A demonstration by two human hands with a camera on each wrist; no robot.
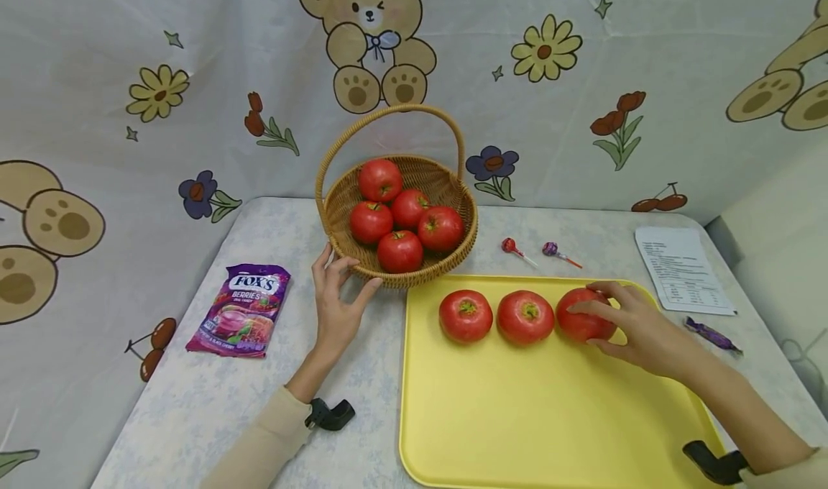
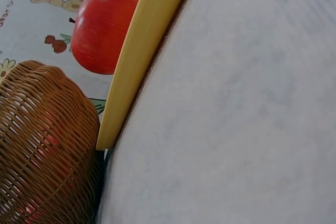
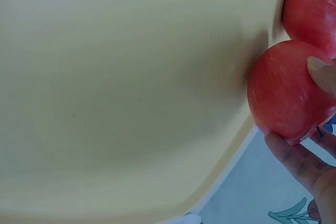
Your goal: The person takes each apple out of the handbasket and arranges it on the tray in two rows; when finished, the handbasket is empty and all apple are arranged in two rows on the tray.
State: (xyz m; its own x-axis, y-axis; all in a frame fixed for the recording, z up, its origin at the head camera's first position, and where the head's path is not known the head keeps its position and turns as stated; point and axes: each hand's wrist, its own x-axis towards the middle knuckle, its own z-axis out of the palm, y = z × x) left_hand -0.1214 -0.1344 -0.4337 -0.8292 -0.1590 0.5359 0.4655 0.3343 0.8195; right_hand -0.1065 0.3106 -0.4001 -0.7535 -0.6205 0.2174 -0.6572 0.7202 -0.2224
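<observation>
A wicker basket [image 1: 467, 248] with a tall handle stands at the back, holding several red apples [image 1: 441, 229]. At its lower left side my left hand [image 1: 339, 313] holds the basket, fingers spread along the wall and thumb near the underside. That hand is outside the left wrist view, where the basket's woven wall [image 2: 47, 145] shows. Three apples form a row along the back of the yellow tray [image 1: 517, 424]. My right hand [image 1: 647, 331] grips the rightmost apple [image 1: 578, 316], thumb on one side and fingers round the other, also seen in the right wrist view.
Left on the table lies a purple candy bag [image 1: 246, 309]. Behind the tray are a red lollipop [image 1: 509, 246] and a purple lollipop [image 1: 551, 249]. A printed sheet [image 1: 682, 270] and a purple wrapped candy [image 1: 713, 335] lie at the right. A patterned cloth hangs behind the table.
</observation>
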